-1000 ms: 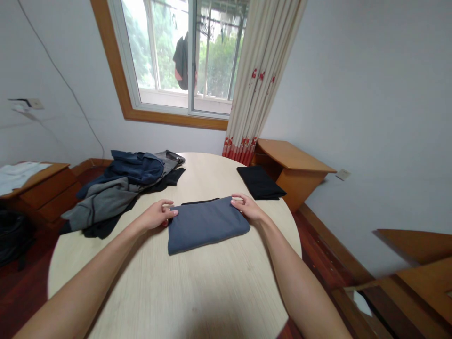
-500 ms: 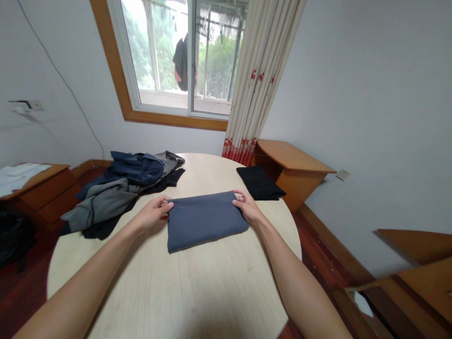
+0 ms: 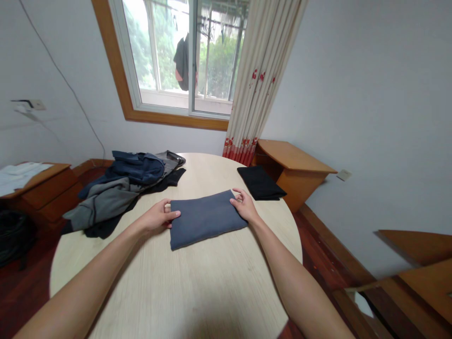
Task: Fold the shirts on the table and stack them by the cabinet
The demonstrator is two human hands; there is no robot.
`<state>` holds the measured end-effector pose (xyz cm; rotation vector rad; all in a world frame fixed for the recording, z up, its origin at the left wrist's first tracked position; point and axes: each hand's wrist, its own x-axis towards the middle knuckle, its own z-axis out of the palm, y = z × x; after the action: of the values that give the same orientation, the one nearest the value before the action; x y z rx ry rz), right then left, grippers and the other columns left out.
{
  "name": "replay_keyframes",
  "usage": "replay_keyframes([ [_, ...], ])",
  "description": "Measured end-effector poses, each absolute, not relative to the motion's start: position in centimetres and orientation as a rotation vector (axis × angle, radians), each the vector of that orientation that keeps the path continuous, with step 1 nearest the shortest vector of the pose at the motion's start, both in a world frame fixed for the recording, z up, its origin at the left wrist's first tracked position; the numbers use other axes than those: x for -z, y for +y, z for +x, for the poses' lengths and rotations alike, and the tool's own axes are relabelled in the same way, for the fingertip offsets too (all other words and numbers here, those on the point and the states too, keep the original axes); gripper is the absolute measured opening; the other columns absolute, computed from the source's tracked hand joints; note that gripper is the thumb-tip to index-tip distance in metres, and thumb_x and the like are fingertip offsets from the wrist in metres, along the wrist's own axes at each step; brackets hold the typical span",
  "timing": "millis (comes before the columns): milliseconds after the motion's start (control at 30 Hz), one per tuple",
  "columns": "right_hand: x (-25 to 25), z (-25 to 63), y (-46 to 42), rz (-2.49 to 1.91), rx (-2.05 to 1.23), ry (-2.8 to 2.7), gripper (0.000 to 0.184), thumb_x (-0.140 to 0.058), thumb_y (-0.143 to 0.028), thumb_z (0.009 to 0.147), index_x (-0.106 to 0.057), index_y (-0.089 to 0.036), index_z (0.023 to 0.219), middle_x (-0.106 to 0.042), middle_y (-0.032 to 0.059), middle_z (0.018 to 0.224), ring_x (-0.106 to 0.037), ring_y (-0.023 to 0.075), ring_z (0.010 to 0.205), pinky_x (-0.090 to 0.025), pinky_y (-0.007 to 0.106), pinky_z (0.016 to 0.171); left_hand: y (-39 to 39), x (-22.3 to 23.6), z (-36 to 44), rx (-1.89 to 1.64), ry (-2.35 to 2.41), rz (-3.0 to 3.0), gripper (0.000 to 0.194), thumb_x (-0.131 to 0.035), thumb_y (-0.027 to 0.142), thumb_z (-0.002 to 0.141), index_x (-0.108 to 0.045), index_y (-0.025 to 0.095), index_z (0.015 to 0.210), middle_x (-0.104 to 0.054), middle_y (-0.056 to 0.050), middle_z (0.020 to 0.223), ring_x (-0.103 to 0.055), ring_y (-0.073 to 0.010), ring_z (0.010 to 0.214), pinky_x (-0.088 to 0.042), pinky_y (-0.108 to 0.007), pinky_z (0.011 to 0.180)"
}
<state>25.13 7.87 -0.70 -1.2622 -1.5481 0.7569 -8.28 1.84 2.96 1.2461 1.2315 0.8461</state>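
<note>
Cloth (image 3: 208, 218), dark grey-blue and folded into a flat rectangle, spans the space between my two hands over the middle of the pale round counter (image 3: 165, 292). My left hand (image 3: 161, 215) has its left edge in a pinching grip: the thumb lies on top, while parts of the other fingers are hidden behind and under the fabric. My right hand (image 3: 245, 207) grips the far right corner the same way, thumb on the upper face, with some fingertips out of sight. I cannot tell whether the underside touches the counter or sits slightly above it, nor how many layers the fold has.

Beyond my right hand, a black folded cloth (image 3: 261, 182) lies flat near the counter's far right edge; it is so dark that its folds are hard to make out. On the far left, a loose heap of clothes (image 3: 120, 188) in navy, grey and black covers the rim. The pieces overlap, so I cannot separate one garment from another.

A curtain (image 3: 249, 108) hangs beside the window (image 3: 187, 61), its lower end disappearing behind the counter. Through the glass, a dark hanging item (image 3: 181, 66) is partly covered by the frame. At the left border, a black bag (image 3: 14, 238) is cut off and blurred in shadow.
</note>
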Motion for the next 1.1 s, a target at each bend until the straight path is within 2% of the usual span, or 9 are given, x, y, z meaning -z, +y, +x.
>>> replay_keyframes([
  [233,0.4,25.2,7.6,-1.272,-0.635,-1.610,0.051,-0.062,-0.039,0.080,-0.060,-0.018,0.125,-0.059,0.0018,0.084,-0.057,0.0158,0.067,-0.047,0.027,0.061,2.5,-2.6,-9.5,-0.899,1.227,1.303,0.076,-0.086,0.041,0.058,-0.049,0.019,0.121,-0.057,0.008,0.058,-0.054,-0.0124,0.047,-0.041,-0.024,0.048],
  [333,0.5,24.9,7.8,-1.332,-0.524,-1.668,0.042,-0.061,-0.032,0.082,-0.063,-0.018,0.121,-0.062,0.0044,0.088,-0.060,0.0184,0.076,-0.050,0.029,0.069,3.0,-1.7,-9.2,-1.001,1.279,1.295,0.081,-0.084,0.042,0.058,-0.047,0.018,0.125,-0.052,0.010,0.058,-0.050,-0.0117,0.044,-0.040,-0.024,0.045],
  [467,0.5,24.5,8.1,-1.373,-0.447,-1.713,0.037,-0.059,-0.031,0.084,-0.065,-0.020,0.119,-0.066,0.0062,0.093,-0.061,0.0184,0.074,-0.050,0.032,0.074,3.3,-1.1,-8.7,-1.165,1.359,1.457,0.074,-0.081,0.044,0.060,-0.053,0.018,0.123,-0.058,0.004,0.076,-0.059,-0.0148,0.057,-0.045,-0.026,0.051],
  [600,0.3,24.7,8.3,-1.356,-0.470,-1.659,0.038,-0.057,-0.037,0.087,-0.066,-0.019,0.119,-0.068,0.0072,0.095,-0.058,0.0170,0.064,-0.050,0.032,0.069,3.2,-1.5,-8.7,-1.195,1.425,1.620,0.055,-0.069,0.049,0.075,-0.058,0.019,0.119,-0.062,-0.003,0.093,-0.063,-0.0172,0.068,-0.051,-0.031,0.062],
  [700,-0.6,24.6,7.7,-1.417,-0.364,-1.721,0.038,-0.057,-0.036,0.088,-0.066,-0.019,0.121,-0.069,0.0110,0.102,-0.065,0.0232,0.082,-0.051,0.038,0.083,2.6,-2.4,-8.1,-1.140,1.577,1.866,0.043,-0.063,0.043,0.081,-0.062,0.017,0.116,-0.066,-0.010,0.108,-0.065,-0.0245,0.084,-0.053,-0.041,0.082],
  [800,-1.8,22.9,6.1,-1.411,-0.122,-1.928,0.043,-0.057,-0.038,0.091,-0.063,-0.018,0.129,-0.065,0.0166,0.127,-0.058,0.0312,0.117,-0.040,0.047,0.105,1.3,-3.0,-6.1,-1.114,1.628,2.261,0.038,-0.054,0.041,0.091,-0.065,0.018,0.120,-0.063,-0.015,0.128,-0.057,-0.0310,0.117,-0.042,-0.047,0.106],
  [867,-2.2,21.0,4.8,-1.293,-0.094,-2.129,0.048,-0.053,-0.042,0.095,-0.058,-0.019,0.137,-0.058,0.0150,0.140,-0.050,0.0306,0.131,-0.030,0.048,0.114,0.5,-2.8,-4.1,-0.992,1.535,2.467,0.043,-0.045,0.044,0.097,-0.064,0.018,0.127,-0.059,-0.014,0.139,-0.049,-0.0307,0.131,-0.034,-0.049,0.113],
  [1000,-1.5,17.8,3.3,-1.205,-0.241,-2.468,0.056,-0.044,-0.046,0.100,-0.044,-0.022,0.151,-0.044,0.0111,0.155,-0.034,0.0274,0.146,-0.014,0.051,0.121,-0.2,-0.6,-1.2,-0.652,1.447,2.607,0.059,-0.040,0.052,0.098,-0.050,0.019,0.146,-0.042,-0.014,0.157,-0.031,-0.0337,0.147,-0.019,-0.056,0.120],
  [1100,-0.7,17.7,3.7,-1.308,-0.286,-2.540,0.062,-0.039,-0.054,0.101,-0.041,-0.022,0.153,-0.036,0.0102,0.160,-0.026,0.0278,0.150,-0.008,0.053,0.122,0.1,0.7,-1.0,-0.545,1.554,2.571,0.065,-0.039,0.059,0.097,-0.046,0.022,0.150,-0.036,-0.012,0.160,-0.024,-0.0375,0.150,-0.014,-0.061,0.119],
])
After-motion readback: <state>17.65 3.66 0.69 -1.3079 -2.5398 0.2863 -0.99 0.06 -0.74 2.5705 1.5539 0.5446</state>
